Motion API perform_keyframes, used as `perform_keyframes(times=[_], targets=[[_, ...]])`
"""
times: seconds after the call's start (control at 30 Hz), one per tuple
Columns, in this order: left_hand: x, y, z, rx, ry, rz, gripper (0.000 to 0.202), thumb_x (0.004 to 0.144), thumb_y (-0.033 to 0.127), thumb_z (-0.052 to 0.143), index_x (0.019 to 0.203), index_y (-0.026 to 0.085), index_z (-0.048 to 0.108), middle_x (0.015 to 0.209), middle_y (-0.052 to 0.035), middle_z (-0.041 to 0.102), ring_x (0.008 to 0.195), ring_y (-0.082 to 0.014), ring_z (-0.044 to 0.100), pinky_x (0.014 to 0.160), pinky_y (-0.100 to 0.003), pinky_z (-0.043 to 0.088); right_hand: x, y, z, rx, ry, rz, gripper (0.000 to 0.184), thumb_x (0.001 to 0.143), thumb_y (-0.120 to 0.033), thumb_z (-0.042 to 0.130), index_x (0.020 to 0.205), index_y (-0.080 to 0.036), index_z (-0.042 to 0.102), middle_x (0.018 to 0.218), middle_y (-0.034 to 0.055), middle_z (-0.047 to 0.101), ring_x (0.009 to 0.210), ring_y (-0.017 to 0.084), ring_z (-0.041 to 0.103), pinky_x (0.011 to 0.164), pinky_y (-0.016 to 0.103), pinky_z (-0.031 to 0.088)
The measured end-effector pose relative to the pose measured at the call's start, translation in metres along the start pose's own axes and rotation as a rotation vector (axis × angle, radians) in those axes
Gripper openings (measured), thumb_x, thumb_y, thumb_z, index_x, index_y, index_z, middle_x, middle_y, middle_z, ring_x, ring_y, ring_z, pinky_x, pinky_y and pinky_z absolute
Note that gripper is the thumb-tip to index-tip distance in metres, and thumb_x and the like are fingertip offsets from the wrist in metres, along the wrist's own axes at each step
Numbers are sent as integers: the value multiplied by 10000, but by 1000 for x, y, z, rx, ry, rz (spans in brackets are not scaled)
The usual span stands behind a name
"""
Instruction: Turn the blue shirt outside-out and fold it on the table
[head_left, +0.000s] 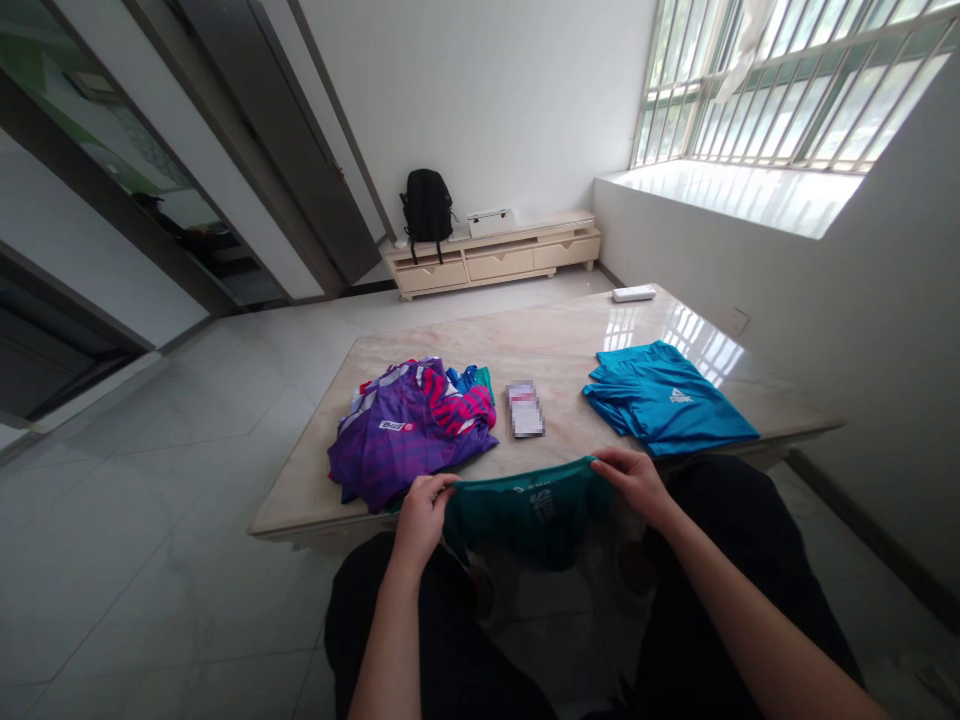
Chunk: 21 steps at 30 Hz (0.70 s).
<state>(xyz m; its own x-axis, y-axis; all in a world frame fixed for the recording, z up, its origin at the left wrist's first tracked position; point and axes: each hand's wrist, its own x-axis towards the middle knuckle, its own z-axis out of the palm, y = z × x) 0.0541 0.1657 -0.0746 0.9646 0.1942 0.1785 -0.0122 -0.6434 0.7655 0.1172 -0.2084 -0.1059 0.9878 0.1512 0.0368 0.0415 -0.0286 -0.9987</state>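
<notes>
Purple-and-pink heap of shirts [409, 428] at the left of the marble table [540, 340], loosely piled and close to the near edge; could slump off if nudged by a sleeve or elbow. Further right, left hand [421, 512] clenched on the left end of a teal garment [525, 505], held taut just over the table's near edge and draping down toward the lap. Likely trouble: too light a pinch on slick fabric, one corner slipping free and the cloth sagging crooked or dropping between the knees. Small flat packet [525, 408] beyond, blurred, print unreadable. Right hand [636, 482] likewise closed on the garment's right end, fingertips curled over the hem. Folded blue stack [666, 400] to the right, tidy but near the working hand; could be knocked askew by a wide sweep. Lower part of the teal garment hard to make out against dark trousers; what kind of garment, impossible to tell. White oblong [634, 293] at the far edge, too small to identify.
</notes>
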Motion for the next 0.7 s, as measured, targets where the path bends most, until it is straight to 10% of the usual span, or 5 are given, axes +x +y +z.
perform_keyframes(times=[0.3,0.7], targets=[[-6,15,9,-325,-129,48,237,942,328,567,930,205,770,733,-2,656,650,-159,554,662,-261,457,-7,-11,-7,223,-296,156,459,697,-591,847,853,-174,735,761,30,720,646,147,628,598,251,500],[-32,64,65,-810,-519,111,419,936,546,645,792,155,695,837,-94,677,845,-223,634,808,-331,496,-28,-4,28,334,-596,214,365,733,-468,873,889,-147,794,794,46,732,657,114,606,618,213,467]])
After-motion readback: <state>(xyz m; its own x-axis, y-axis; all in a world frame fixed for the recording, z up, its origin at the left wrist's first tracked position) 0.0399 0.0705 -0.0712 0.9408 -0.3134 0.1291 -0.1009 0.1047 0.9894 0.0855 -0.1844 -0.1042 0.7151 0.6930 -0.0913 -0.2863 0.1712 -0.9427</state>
